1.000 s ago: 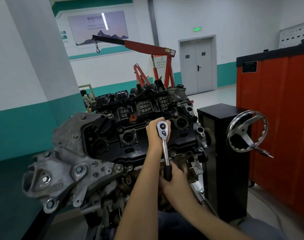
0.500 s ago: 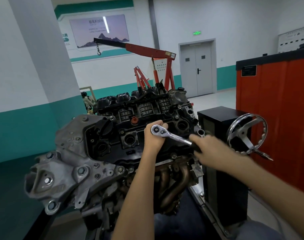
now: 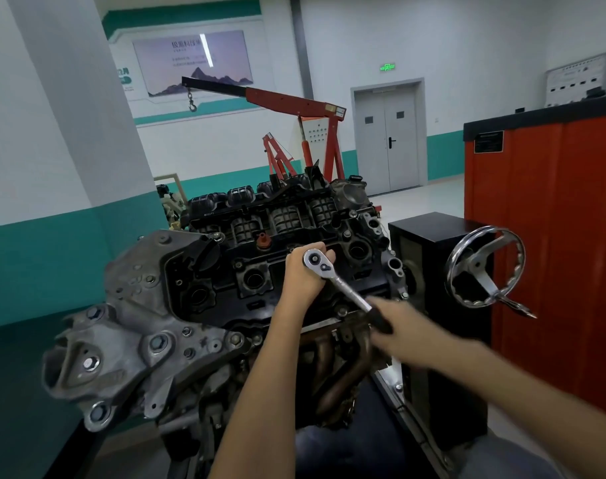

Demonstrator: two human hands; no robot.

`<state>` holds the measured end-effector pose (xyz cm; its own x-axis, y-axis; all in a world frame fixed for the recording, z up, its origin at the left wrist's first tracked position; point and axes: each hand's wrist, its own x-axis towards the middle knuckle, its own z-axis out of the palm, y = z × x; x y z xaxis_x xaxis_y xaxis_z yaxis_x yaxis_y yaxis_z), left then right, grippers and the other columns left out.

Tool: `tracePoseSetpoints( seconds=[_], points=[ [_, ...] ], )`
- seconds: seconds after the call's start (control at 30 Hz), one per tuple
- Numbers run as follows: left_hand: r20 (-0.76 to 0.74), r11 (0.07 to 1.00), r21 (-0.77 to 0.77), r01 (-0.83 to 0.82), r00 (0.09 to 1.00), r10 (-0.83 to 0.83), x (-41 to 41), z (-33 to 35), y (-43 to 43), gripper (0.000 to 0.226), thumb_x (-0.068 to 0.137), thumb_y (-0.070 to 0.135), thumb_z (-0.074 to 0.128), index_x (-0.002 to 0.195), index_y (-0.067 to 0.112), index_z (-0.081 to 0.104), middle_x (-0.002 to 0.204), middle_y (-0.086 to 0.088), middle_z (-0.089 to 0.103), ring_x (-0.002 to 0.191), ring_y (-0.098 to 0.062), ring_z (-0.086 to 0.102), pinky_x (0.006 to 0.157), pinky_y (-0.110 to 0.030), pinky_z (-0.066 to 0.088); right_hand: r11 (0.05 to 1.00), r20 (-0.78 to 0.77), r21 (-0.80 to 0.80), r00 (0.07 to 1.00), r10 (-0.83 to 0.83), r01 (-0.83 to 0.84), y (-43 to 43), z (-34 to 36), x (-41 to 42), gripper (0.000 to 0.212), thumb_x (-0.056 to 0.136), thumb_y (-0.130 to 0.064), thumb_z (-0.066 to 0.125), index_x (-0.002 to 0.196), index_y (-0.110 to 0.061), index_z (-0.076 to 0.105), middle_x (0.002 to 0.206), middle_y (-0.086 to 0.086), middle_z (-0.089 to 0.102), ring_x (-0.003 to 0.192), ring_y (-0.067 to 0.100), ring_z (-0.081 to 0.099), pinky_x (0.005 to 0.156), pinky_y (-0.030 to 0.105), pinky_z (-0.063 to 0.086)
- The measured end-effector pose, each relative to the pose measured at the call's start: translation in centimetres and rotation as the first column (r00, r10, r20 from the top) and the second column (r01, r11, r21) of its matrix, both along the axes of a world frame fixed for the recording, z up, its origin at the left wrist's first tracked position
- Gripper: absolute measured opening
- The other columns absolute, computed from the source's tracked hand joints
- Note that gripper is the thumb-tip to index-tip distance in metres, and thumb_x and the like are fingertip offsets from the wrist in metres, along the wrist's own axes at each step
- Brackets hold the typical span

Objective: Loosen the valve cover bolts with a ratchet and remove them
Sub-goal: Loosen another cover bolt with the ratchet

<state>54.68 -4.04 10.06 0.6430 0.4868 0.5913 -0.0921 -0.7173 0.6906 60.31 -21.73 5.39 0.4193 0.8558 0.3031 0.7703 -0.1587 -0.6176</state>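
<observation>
Grip — right hand [image 3: 396,326] on ratchet [image 3: 343,288] handle | left hand [image 3: 303,276] cups head

The valve cover [image 3: 225,271] was black plastic, matt. The ratchet [image 3: 343,288] over it was bright chromed metal, polished smooth at head and shank, with a matt black grip. Left of the valve cover, the bracket casting [image 3: 128,305] was bare grey metal, rough and dull. Below the valve cover, the exhaust manifold [image 3: 329,354] was brown, discoloured metal without sheen. Right of the valve cover, the handwheel [image 3: 479,267] was glossy chrome, the pedestal [image 3: 433,229] smooth gloss black, and the cabinet [image 3: 554,219] red painted panels.
</observation>
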Motion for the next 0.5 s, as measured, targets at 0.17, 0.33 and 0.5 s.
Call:
tracePoseSetpoints(
  seconds=[0.17, 0.33, 0.5],
  points=[
    [0.014, 1.000, -0.001, 0.000, 1.000, 0.000, 0.1, 0.3, -0.6, 0.055, 0.090, -0.003, 0.058, 0.052, 0.019, 0.024, 0.049, 0.004, 0.026, 0.054, -0.012, 0.023, 0.057, -0.031, 0.021, 0.965, 0.564, -0.106, 0.813, -0.142, 0.241, -1.2, 6.0, 4.8, 0.019, 0.090, -0.018, 0.059, 0.107, -0.023, 0.053, 0.073, -0.007, 0.049, 0.071, 0.019, 0.060, 0.064, 0.026, 0.044],
    [0.088, 0.985, -0.159, -0.073, 0.992, 0.088, 0.9, 0.3, -1.5, 0.052, 0.088, -0.011, 0.052, 0.055, 0.018, 0.023, 0.053, 0.000, 0.021, 0.046, -0.007, 0.019, 0.048, -0.019, 0.018, 0.982, -0.107, 0.087, 0.982, -0.156, 0.166, 0.7, -1.6, -2.6, 0.020, 0.085, -0.006, 0.062, 0.091, -0.021, 0.050, 0.077, 0.009, 0.060, 0.067, 0.021, 0.058, 0.062, 0.032, 0.048],
    [0.120, 0.979, -0.148, -0.139, 0.980, 0.157, 1.4, 0.7, -2.3, 0.047, 0.085, -0.010, 0.052, 0.058, 0.015, 0.023, 0.059, -0.005, 0.021, 0.054, -0.011, 0.016, 0.052, -0.027, 0.014, 0.910, -0.543, 0.346, 0.840, -0.006, 0.231, 4.9, -4.2, -8.7, 0.021, 0.085, -0.003, 0.059, 0.089, -0.023, 0.058, 0.065, -0.004, 0.065, 0.055, 0.000, 0.059, 0.049, 0.012, 0.045]
  ],
)
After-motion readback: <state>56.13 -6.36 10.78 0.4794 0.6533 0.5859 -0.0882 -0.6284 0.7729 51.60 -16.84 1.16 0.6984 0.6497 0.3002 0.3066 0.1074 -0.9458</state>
